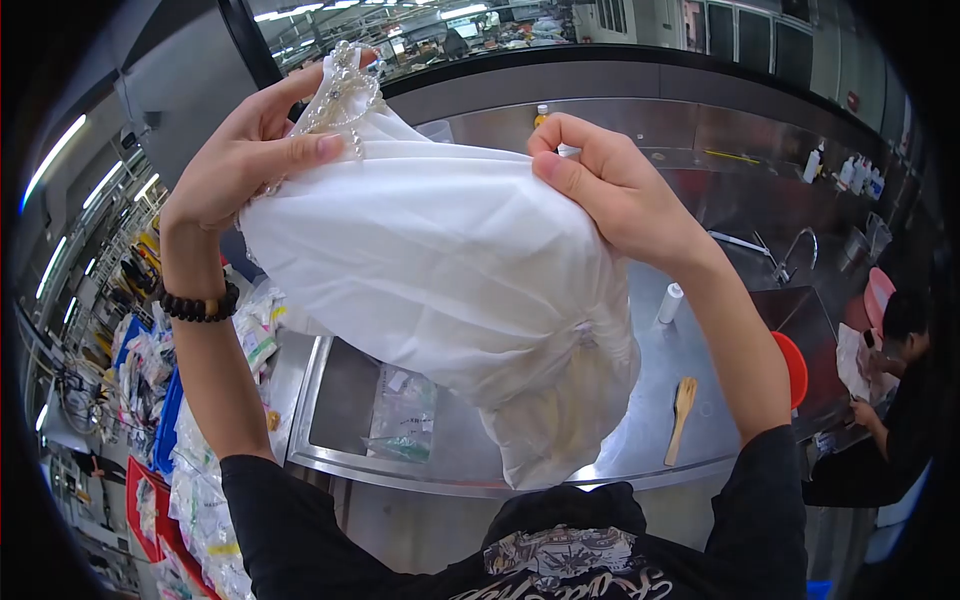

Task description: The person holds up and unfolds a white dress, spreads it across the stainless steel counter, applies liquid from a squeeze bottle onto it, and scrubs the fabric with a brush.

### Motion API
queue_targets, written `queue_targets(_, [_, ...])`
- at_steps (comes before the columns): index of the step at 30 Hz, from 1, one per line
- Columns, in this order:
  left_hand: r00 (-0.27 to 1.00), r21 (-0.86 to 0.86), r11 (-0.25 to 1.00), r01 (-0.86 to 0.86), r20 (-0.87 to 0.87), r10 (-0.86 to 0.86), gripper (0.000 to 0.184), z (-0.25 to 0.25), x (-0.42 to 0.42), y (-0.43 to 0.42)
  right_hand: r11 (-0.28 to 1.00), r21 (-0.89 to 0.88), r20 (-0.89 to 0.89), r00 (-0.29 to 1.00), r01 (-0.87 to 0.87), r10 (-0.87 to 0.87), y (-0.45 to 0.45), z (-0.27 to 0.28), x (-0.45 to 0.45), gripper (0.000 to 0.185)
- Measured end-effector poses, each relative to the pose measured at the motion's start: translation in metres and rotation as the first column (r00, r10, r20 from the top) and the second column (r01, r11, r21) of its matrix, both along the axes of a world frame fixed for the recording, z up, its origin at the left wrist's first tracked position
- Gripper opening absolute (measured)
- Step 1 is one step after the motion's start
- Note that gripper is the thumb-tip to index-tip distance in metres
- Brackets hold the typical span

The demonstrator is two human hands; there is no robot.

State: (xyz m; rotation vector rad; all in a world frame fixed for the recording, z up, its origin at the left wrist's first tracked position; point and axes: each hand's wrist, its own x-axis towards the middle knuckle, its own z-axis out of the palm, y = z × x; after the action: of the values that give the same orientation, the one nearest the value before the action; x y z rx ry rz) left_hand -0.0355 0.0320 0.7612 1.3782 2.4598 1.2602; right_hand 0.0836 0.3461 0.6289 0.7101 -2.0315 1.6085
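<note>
A white garment (430,260) of soft fabric hangs stretched between my two hands above a metal counter. Beaded, pearl-like trim (345,95) runs along its upper left part. My left hand (265,145) grips the cloth beside this trim, thumb laid across the front. Higher on the right, my right hand (605,185) pinches the top edge between thumb and curled fingers. The garment's lower end droops toward me, with a gathered spot (583,330) near its right side. Whatever lies directly behind the cloth is hidden.
On the metal counter (640,440) are a white bottle (670,303) and a wooden utensil (681,415). A clear plastic bag (402,415) lies in the recess at left. Farther right are a faucet (800,250), a red basin (790,370) and another person (890,430) handling pale cloth.
</note>
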Motion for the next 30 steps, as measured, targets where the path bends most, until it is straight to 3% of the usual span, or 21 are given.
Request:
queue_targets(4, [0.982, 0.153, 0.970, 0.189, -0.021, -0.188, 0.099, -0.024, -0.015, -0.001, 0.999, -0.034, 0.050, 0.999, 0.002, 0.000, 0.004, -0.010, 0.001, 0.015])
queue_targets(7, [0.862, 0.290, 0.847, 0.446, 0.117, -0.493, 0.099, -0.052, -0.004, 0.018, 0.954, 0.135, -0.015, 0.963, 0.269, -0.270, 0.017, -0.024, 0.006, 0.014])
queue_targets(9, [0.815, 0.355, 0.814, 0.459, 0.197, -0.545, 0.100, -0.067, 0.013, 0.043, 0.914, 0.206, -0.043, 0.936, 0.351, -0.350, 0.018, -0.032, 0.005, 0.014])
queue_targets(11, [0.817, 0.381, 0.836, 0.395, 0.271, -0.509, 0.101, -0.064, 0.019, 0.044, 0.935, 0.043, -0.125, 0.930, 0.352, -0.344, -0.036, -0.040, -0.010, 0.016])
queue_targets(14, [0.812, 0.117, 0.913, 0.391, 0.422, -0.403, 0.094, -0.072, 0.034, 0.069, 0.936, -0.101, -0.202, 0.915, 0.337, -0.351, -0.046, -0.052, -0.001, 0.018])
queue_targets(18, [0.876, 0.193, 0.957, 0.217, 0.395, -0.278, 0.092, -0.116, 0.031, 0.086, 0.977, 0.118, 0.205, 0.958, 0.178, -0.200, -0.021, -0.043, 0.018, 0.025])
queue_targets(19, [0.849, 0.283, 0.939, 0.196, 0.430, -0.307, 0.093, -0.132, 0.030, 0.085, 0.974, 0.132, 0.214, 0.955, 0.182, -0.208, -0.019, -0.043, 0.019, 0.025])
queue_targets(21, [0.796, 0.407, 0.893, 0.191, 0.468, -0.384, 0.091, -0.181, 0.043, 0.081, 0.986, -0.045, 0.285, 0.948, 0.164, -0.144, -0.019, -0.047, 0.022, 0.025])
queue_targets(22, [0.887, 0.407, 0.864, 0.297, 0.218, -0.407, 0.086, -0.217, 0.046, 0.088, 0.977, -0.138, 0.306, 0.946, 0.160, -0.112, -0.018, -0.049, 0.025, 0.025])
queue_targets(24, [0.916, 0.442, 0.845, 0.302, 0.111, -0.385, 0.071, -0.269, 0.065, 0.104, 0.961, -0.223, 0.325, 0.942, 0.167, -0.088, -0.014, -0.050, 0.025, 0.025])
queue_targets(25, [0.892, 0.488, 0.849, 0.202, 0.267, -0.365, 0.061, -0.282, 0.076, 0.108, 0.955, -0.239, 0.312, 0.945, 0.178, -0.098, -0.013, -0.051, 0.027, 0.026])
queue_targets(26, [0.885, 0.496, 0.844, 0.205, 0.275, -0.377, 0.061, -0.284, 0.076, 0.105, 0.947, -0.256, 0.308, 0.945, 0.192, -0.108, -0.014, -0.053, 0.030, 0.026])
queue_targets(28, [0.749, 0.470, 0.870, 0.151, 0.520, -0.411, 0.038, -0.281, 0.066, 0.090, 0.934, -0.287, 0.294, 0.947, 0.213, -0.126, -0.017, -0.053, 0.034, 0.027])
queue_targets(30, [0.776, 0.505, 0.841, 0.193, 0.446, -0.446, 0.012, -0.259, 0.057, 0.072, 0.928, -0.290, 0.296, 0.944, 0.234, -0.145, -0.016, -0.047, 0.042, 0.027])
